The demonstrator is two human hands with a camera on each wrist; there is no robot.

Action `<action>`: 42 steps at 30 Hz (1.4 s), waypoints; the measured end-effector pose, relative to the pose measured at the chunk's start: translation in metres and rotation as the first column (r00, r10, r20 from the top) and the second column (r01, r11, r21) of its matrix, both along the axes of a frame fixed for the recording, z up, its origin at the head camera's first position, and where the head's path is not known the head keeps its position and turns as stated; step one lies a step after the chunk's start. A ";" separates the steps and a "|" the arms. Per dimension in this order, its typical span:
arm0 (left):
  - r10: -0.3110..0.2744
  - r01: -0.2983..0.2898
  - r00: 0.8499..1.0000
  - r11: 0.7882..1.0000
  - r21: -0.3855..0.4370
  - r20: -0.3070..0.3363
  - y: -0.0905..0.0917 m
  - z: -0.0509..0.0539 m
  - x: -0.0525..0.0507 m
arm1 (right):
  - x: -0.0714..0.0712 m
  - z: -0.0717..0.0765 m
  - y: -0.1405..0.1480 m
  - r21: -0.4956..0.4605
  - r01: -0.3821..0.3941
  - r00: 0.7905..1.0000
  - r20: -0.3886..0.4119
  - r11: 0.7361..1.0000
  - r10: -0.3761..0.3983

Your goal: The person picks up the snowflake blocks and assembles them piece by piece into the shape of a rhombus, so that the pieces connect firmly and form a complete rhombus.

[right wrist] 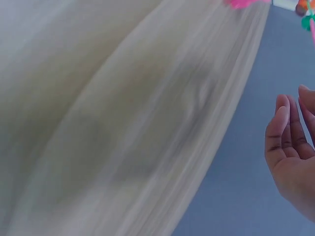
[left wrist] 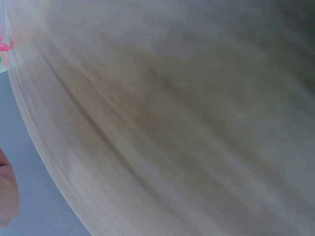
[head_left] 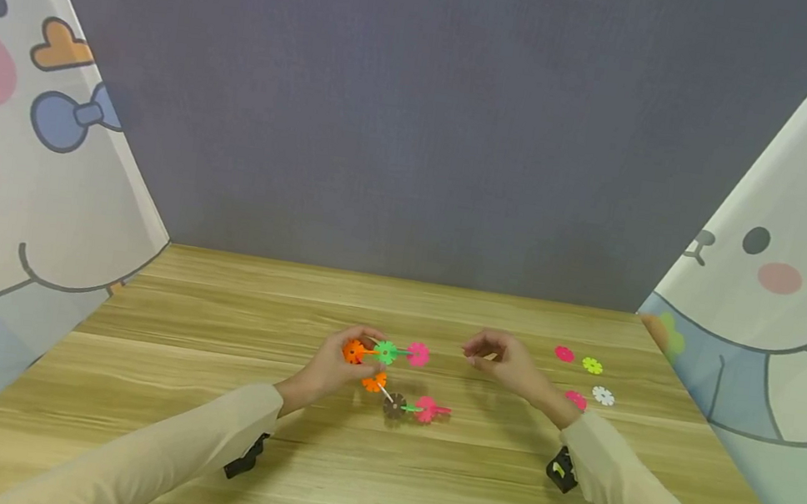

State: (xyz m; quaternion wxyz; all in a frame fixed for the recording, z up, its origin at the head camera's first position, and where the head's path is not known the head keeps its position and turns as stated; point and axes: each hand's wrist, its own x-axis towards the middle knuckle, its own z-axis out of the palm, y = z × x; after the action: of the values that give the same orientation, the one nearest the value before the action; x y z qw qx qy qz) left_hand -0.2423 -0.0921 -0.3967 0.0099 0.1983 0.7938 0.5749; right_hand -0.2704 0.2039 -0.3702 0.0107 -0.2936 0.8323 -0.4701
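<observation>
My left hand (head_left: 331, 365) grips the left end of a bent chain of notched plastic flower discs. Along its upper arm come an orange disc (head_left: 352, 352), a green disc (head_left: 385, 352) and a pink disc (head_left: 418, 355). Below, a second orange disc (head_left: 374, 381) leads to a dark brown disc (head_left: 395, 406) and another pink disc (head_left: 426, 409); edge-on discs link them. Right of the chain, my right hand (head_left: 508, 367) hovers with loosely bent fingers, holding nothing. In the right wrist view those fingers (right wrist: 288, 132) show bare. A sleeve blocks most of both wrist views.
Loose discs lie at the right of the wooden table (head_left: 217, 296): two pink, one yellow (head_left: 592, 365) and one white (head_left: 602, 396). The nearer pink disc (head_left: 576, 399) is close to my right wrist. A grey panel (head_left: 420, 119) rises behind, with cartoon-printed cloths on both sides.
</observation>
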 end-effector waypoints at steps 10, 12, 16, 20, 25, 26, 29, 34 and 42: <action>0.001 -0.001 1.000 1.000 -0.007 -0.001 -0.002 -0.001 -0.001 | 0.003 -0.014 0.053 0.099 0.091 0.995 -0.059 0.991 -0.085; 0.003 -0.003 1.000 1.000 -0.002 0.004 -0.002 -0.001 -0.001 | 0.006 -0.014 0.063 0.145 0.111 0.993 -0.061 0.983 -0.103; 0.006 -0.006 1.000 1.000 0.004 0.014 -0.002 0.002 0.001 | 0.010 -0.013 0.081 0.227 0.155 0.986 -0.102 0.961 -0.135; 0.008 -0.008 1.000 1.000 -0.001 0.015 -0.002 -0.001 -0.001 | 0.010 -0.017 0.098 0.261 0.188 0.979 -0.129 0.947 -0.158; 0.008 -0.008 1.000 1.000 -0.007 0.017 -0.001 -0.002 -0.001 | 0.010 -0.020 0.115 0.271 0.174 0.980 -0.137 0.947 -0.141; 0.009 -0.009 1.000 1.000 -0.010 0.018 -0.001 -0.002 -0.002 | 0.011 -0.021 0.118 0.275 0.173 0.980 -0.139 0.946 -0.139; 0.008 -0.007 1.000 1.000 -0.008 0.019 -0.001 -0.001 -0.001 | 0.012 -0.021 0.125 0.293 0.171 0.980 -0.147 0.941 -0.132; 0.011 -0.011 1.000 1.000 -0.017 0.022 -0.001 0.001 0.000 | 0.015 -0.021 0.132 0.346 0.202 0.976 -0.150 0.916 -0.159; 0.000 0.000 1.000 1.000 -0.011 0.022 -0.001 0.000 -0.001 | 0.015 -0.023 0.139 0.426 0.228 0.968 -0.200 0.875 -0.154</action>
State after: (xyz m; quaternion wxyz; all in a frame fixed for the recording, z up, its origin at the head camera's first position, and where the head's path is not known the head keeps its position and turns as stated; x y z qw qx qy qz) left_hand -0.2432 -0.0936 -0.3969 0.0197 0.1918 0.7967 0.5727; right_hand -0.2557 0.3433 -0.3935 -0.0355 -0.2361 0.9408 -0.2405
